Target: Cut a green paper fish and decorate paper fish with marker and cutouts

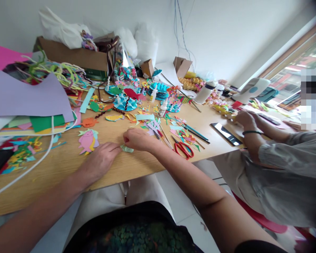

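Observation:
A small light green paper piece [127, 149] lies on the wooden table in front of me, partly covered by my hands. My left hand [105, 158] rests low on the table, its fingertips pressed together at the paper's left edge. Curled into a closed grip, my right hand [137, 139] is over the paper's upper side; what its fingers hold is hidden. Just beyond my left hand are layered paper fish cutouts [87, 141], pink on top. Red-handled scissors [183, 149] lie right of my right hand, beside paper scraps [189, 136].
White glue bottles [163, 108] and blue paper discs [158, 91] stand farther back. A purple sheet [28, 95] and a white cable [52, 137] are at left. At right, a co-worker's hands [243, 121] are near a phone [225, 134]. The table's front edge [152, 174] is close to me.

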Demonstrator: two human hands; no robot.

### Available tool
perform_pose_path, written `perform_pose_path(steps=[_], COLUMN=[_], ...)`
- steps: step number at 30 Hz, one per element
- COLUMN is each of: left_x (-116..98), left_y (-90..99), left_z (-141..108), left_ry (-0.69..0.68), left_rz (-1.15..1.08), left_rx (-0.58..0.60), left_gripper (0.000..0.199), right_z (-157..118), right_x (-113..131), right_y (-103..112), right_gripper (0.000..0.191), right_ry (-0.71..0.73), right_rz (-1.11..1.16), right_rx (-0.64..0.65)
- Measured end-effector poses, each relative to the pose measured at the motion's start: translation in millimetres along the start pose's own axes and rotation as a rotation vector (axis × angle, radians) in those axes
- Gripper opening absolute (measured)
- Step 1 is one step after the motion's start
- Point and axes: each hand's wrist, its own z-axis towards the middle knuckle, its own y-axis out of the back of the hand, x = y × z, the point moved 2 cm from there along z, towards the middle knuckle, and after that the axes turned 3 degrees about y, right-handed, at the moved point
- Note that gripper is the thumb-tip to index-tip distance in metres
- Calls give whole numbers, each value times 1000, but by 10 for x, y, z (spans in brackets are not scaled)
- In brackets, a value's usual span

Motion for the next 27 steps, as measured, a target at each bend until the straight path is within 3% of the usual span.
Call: perform_pose_path(steps=[15,27], left_x=[0,-2], left_y=[9,-2], left_z=[0,1], left_ry=[24,34], left_rz=[0,5], left_rx=[36,47], left_gripper=[37,37], right_z=[-79,-9], right_x=[-9,6], right_y=[137,76], right_gripper=[31,31], right_ry=[-38,-25], right_rz=[71,78], right_rx=[4,46])
